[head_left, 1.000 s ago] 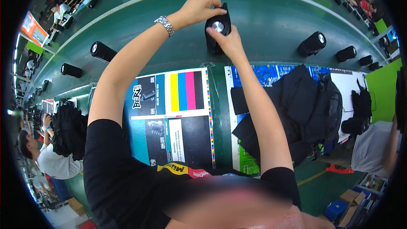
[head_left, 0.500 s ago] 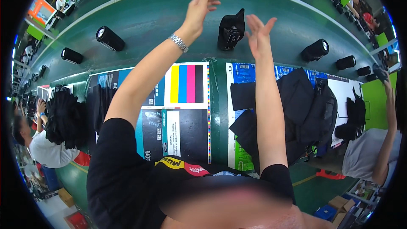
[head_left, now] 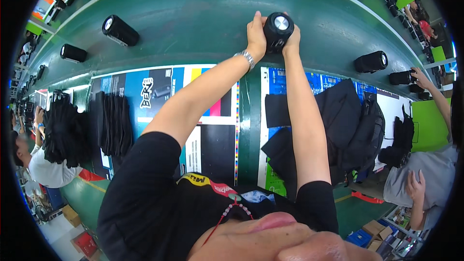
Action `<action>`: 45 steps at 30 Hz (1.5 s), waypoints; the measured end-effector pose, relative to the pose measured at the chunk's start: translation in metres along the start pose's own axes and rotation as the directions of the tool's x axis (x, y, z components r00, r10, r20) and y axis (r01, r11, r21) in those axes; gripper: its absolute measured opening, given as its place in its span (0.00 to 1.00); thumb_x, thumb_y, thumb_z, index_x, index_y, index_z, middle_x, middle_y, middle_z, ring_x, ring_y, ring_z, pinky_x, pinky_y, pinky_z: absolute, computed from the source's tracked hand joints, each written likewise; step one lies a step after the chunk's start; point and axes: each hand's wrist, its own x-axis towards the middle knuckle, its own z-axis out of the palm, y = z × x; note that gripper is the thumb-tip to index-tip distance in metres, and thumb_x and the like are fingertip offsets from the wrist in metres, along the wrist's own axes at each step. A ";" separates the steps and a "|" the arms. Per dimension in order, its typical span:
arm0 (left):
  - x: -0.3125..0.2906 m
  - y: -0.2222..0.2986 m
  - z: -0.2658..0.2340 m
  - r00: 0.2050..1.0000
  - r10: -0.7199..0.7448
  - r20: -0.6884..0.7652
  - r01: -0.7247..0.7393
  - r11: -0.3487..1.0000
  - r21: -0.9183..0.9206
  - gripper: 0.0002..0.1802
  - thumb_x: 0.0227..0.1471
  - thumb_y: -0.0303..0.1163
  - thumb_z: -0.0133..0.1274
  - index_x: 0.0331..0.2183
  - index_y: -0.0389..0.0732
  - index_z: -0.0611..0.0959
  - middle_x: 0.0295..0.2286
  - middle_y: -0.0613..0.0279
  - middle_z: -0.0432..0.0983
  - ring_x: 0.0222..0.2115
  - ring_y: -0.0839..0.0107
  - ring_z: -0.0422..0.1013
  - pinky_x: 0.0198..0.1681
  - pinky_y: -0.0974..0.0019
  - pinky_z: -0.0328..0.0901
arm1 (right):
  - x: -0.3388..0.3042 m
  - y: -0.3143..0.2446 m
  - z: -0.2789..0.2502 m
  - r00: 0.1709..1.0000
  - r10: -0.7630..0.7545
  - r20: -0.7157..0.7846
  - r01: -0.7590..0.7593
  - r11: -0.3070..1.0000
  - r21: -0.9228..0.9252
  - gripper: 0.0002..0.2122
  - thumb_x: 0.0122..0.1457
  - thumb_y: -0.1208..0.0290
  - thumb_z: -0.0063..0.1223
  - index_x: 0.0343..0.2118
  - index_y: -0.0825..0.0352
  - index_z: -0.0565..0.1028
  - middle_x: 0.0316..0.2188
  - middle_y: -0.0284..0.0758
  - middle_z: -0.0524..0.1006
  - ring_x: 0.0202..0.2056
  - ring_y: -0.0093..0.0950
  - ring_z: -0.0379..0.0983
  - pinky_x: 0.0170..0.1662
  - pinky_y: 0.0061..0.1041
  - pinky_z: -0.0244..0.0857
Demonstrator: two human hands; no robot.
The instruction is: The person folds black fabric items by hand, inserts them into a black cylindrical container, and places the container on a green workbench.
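Both hands clasp a black cylindrical speaker [head_left: 278,31] from either side, the left hand [head_left: 256,34] wrapped on its left flank and the right hand [head_left: 292,41] on its right, fingers closed against it; the fingertips behind the body are hidden. The speaker stands with its round silver end cap facing up, on the green conveyor belt [head_left: 193,14] at the far reach of the arms. A metal wristwatch [head_left: 247,58] sits on the left wrist. Nearer the body, printed sheets [head_left: 159,92] with blue, black and colour-bar panels cover the bench, their small print too fine to make out; a heap of black fabric pouches [head_left: 348,121] overlaps the right sheet. More black speakers [head_left: 120,30] lie spaced along the belt, with bare green belt between them.
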 end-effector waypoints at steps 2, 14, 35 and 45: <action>-0.002 0.000 0.003 0.999 -0.040 -0.022 0.040 0.999 0.022 0.30 0.60 0.48 0.37 0.26 0.31 0.80 0.23 0.61 0.77 0.25 0.73 0.70 0.34 0.68 0.64 | 0.007 -0.001 -0.009 1.000 -0.016 -0.014 0.015 1.000 -0.024 0.11 0.57 0.69 0.53 0.31 0.74 0.79 0.28 0.34 0.79 0.27 0.24 0.75 0.31 0.21 0.68; -0.088 0.197 -0.174 0.876 0.408 0.256 -0.457 0.534 0.712 0.17 0.57 0.37 0.50 0.44 0.37 0.78 0.41 0.56 0.75 0.44 0.68 0.70 0.48 0.67 0.62 | -0.071 -0.053 -0.050 0.825 -0.439 -0.356 0.284 0.867 -0.410 0.15 0.62 0.63 0.46 0.30 0.74 0.72 0.22 0.37 0.77 0.24 0.25 0.74 0.31 0.23 0.68; -0.216 0.268 -0.412 0.868 0.476 0.140 -0.075 -0.153 0.985 0.22 0.45 0.45 0.60 0.34 0.35 0.79 0.31 0.51 0.74 0.31 0.52 0.71 0.36 0.57 0.67 | -0.324 0.116 0.117 0.900 -0.038 0.433 0.210 0.911 -0.356 0.08 0.62 0.70 0.46 0.34 0.71 0.70 0.27 0.34 0.75 0.28 0.20 0.73 0.32 0.18 0.66; -0.222 0.267 -0.405 0.825 0.544 -0.155 -0.215 0.554 0.804 0.11 0.50 0.30 0.57 0.32 0.30 0.80 0.27 0.59 0.77 0.26 0.70 0.73 0.30 0.70 0.65 | -0.356 0.156 0.212 0.724 0.077 0.686 0.427 0.731 -0.532 0.22 0.47 0.56 0.65 0.32 0.73 0.73 0.24 0.36 0.76 0.23 0.23 0.71 0.29 0.21 0.66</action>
